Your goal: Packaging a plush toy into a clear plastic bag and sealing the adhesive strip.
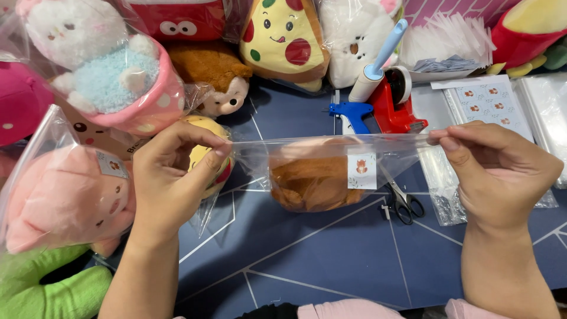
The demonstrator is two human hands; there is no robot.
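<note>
Left hand and right hand pinch clear bag top edge — taut; brown plush inside.

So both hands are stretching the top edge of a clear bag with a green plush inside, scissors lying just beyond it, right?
Not quite: the plush inside the clear bag is brown, not green, as the head view shows. The left hand and right hand do stretch its top edge, and the scissors lie just beyond it.

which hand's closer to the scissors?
Right. The right hand pinches the bag corner just up and right of the scissors; the left hand holds the far corner, across the bag.
</note>
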